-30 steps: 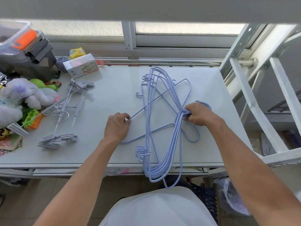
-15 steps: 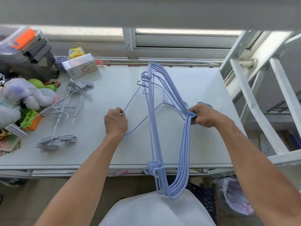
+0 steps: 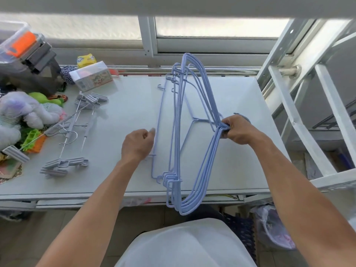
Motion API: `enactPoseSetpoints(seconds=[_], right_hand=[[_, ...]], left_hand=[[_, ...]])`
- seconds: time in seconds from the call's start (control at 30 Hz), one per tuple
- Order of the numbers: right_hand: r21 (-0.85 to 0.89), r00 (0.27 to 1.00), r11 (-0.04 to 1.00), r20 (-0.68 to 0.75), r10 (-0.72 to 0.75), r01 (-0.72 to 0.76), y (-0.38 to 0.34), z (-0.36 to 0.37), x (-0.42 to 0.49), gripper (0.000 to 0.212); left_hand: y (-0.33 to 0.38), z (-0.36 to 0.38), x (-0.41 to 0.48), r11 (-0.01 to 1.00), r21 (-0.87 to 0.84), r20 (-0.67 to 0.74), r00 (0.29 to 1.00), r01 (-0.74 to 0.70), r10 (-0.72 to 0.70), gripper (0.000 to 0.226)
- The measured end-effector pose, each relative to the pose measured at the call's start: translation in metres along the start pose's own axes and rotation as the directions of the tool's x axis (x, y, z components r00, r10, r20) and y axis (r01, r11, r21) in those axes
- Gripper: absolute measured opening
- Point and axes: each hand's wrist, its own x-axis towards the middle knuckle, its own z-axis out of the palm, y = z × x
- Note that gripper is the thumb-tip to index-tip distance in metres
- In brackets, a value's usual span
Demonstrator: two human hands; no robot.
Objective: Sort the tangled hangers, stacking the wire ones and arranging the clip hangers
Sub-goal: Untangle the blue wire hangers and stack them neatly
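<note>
Right hand (image 3: 238, 130) grips wire hanger stack (image 3: 176, 132) necks; left hand (image 3: 137, 146) curled beside loose hanger (image 3: 160, 112), grip unclear.

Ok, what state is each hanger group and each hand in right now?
Wire hanger bundle, lifted on edge, lower end past the table edge.
Single wire hanger, spread left of the bundle, not yet aligned.
Clip hangers, lying loose on the table, unheld.
Right hand, gripping the bundle's necks.
Left hand, curled beside the single hanger's bar; grip unclear.
</note>
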Motion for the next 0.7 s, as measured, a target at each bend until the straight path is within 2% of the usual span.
enactPoseSetpoints(seconds=[0.03, 0.1, 0.17, 0.23, 0.3, 0.4, 0.47, 0.53, 0.63, 0.7], right_hand=[[-0.003, 1.0, 1.0, 0.014, 0.008, -0.008, -0.003, 0.003, 0.002, 0.019], [-0.008, 0.999, 1.0, 0.043, 0.006, -0.006, -0.011, 0.009, 0.006, 0.023], [0.019, 0.998, 1.0, 0.065, 0.0, -0.001, -0.018, 0.016, 0.01, 0.029], [0.046, 0.997, 0.999, 0.076, 0.004, -0.008, -0.024, 0.021, 0.015, 0.03], [0.031, 0.997, 1.0, 0.077, -0.006, 0.003, -0.031, 0.022, 0.021, 0.031], [-0.114, 0.999, 0.993, 0.042, -0.026, 0.031, -0.041, 0.02, 0.032, 0.025], [-0.239, 0.999, 0.97, 0.008, -0.042, 0.043, -0.049, 0.017, 0.041, 0.02], [-0.323, 0.999, 0.945, 0.0, -0.046, 0.044, -0.054, 0.017, 0.051, 0.013], [-0.389, 0.999, 0.92, 0.006, -0.05, 0.048, -0.058, 0.022, 0.057, 0.006], [-0.418, 0.998, 0.907, -0.017, -0.064, 0.051, -0.057, 0.027, 0.057, 0.012]], left_hand=[[0.008, -0.004, 0.0, 0.99, -0.136, -0.001, 1.0, 0.018, -0.019, 0.058], [0.026, -0.009, -0.001, 0.897, -0.43, 0.153, 0.987, 0.106, -0.044, 0.061], [0.04, -0.01, -0.003, 0.845, -0.498, 0.355, 0.935, 0.193, -0.004, 0.061], [0.047, -0.008, -0.004, 0.871, -0.452, 0.426, 0.904, 0.193, 0.021, 0.067], [0.052, -0.008, -0.001, 0.881, -0.444, 0.338, 0.941, 0.166, -0.007, 0.065], [0.054, -0.009, 0.011, 0.923, -0.363, 0.169, 0.983, 0.13, -0.072, 0.042], [0.055, -0.006, 0.019, 0.972, -0.224, 0.098, 0.994, 0.071, -0.05, 0.022], [0.055, -0.002, 0.026, 0.993, -0.11, 0.06, 0.998, 0.037, -0.03, 0.01], [0.056, 0.004, 0.033, 0.999, -0.035, 0.04, 0.998, 0.039, -0.038, 0.008], [0.055, 0.007, 0.034, 0.997, 0.069, 0.031, 0.999, 0.018, -0.021, 0.01]])
